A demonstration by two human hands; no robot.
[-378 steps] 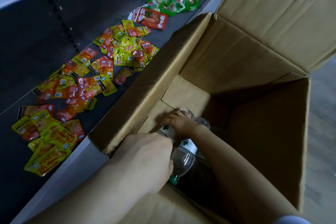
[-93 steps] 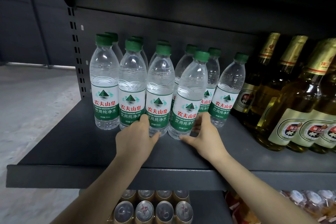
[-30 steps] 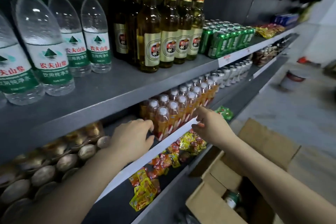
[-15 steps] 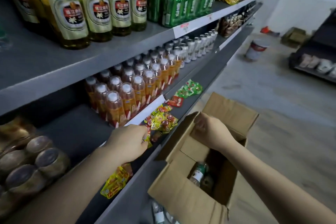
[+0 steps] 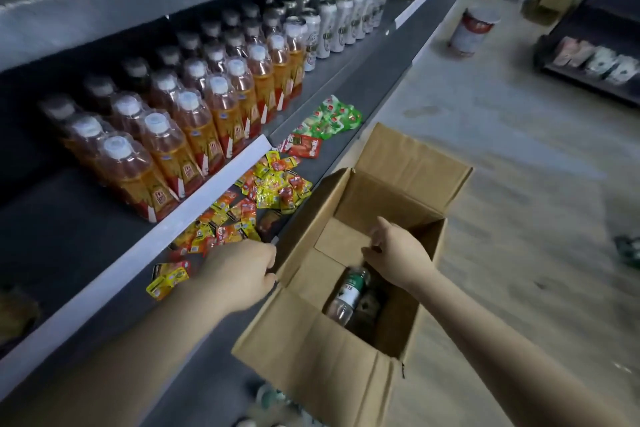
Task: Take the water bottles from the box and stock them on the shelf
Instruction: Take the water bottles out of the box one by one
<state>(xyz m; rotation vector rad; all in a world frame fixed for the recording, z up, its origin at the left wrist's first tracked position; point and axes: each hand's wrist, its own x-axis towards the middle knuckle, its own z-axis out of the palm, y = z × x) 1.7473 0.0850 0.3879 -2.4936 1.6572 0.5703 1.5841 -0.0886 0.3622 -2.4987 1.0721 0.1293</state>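
Dropped lower since half-second-earlier frame; both hands now at box [image 5: 349, 367], view tilted down. Right hand [image 5: 394, 258] over box opening, fingers loosely curled, grasping nothing, poised just above bottle [image 5: 348, 295] lying on its side deep in box. Left hand [image 5: 242, 276] at near-left flap, likely steadying; grip not discernible. Box on floor beside bottom shelf [image 5: 332, 146], snack packets [image 5: 249, 211] scattered there. Probably next: reach down, lift bottle.

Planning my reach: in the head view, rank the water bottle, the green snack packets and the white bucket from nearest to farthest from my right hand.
1. Water bottle: in the box, just below the right hand.
2. Green snack packets: bottom shelf, beyond the box.
3. White bucket: on the floor, far down the aisle.
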